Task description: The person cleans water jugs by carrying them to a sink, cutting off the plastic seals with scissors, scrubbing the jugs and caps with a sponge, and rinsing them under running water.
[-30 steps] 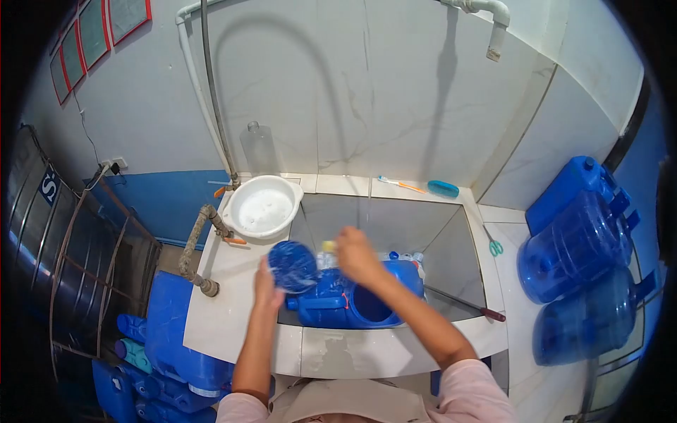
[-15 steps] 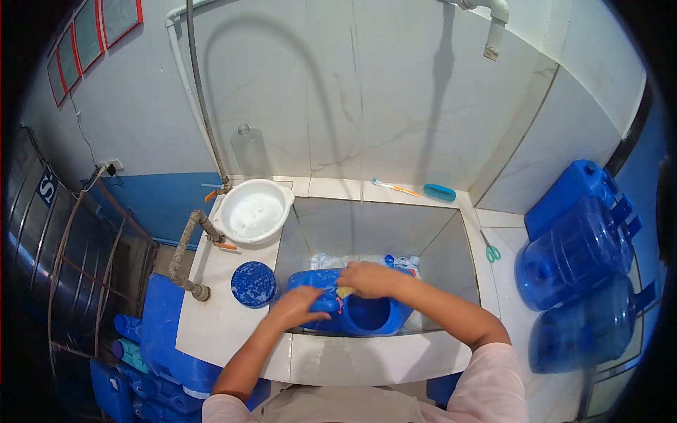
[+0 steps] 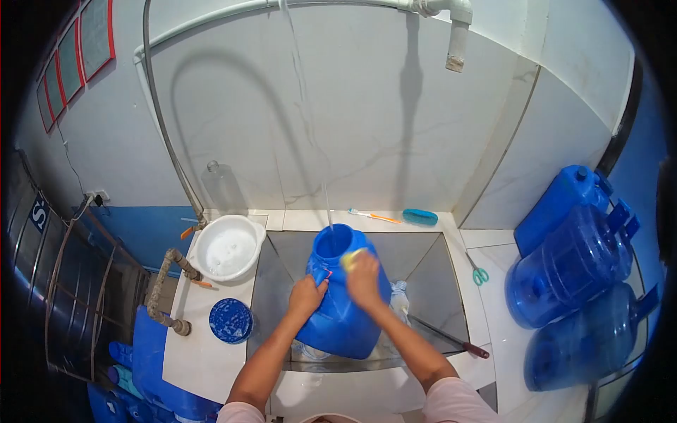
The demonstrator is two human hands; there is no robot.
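Blue jug: in the sink, tilted, mouth toward back wall; contents not visible.
Left hand: forearm angled forward, fingers wrapped round jug handle.
Right hand: forearm slanted inward, fingers pinched on yellow sponge, at jug's shoulder beside mouth.
Water stream: down to jug mouth.
White basin: suds inside, on left surface.
Blue lid: foam-flecked, on surface near basin.
Sink edges: jug near front edge; gap right of jug, crossed by brown-handled rod.

Ledge bears basin; toothbrush; scissors; blue lid, seemingly.
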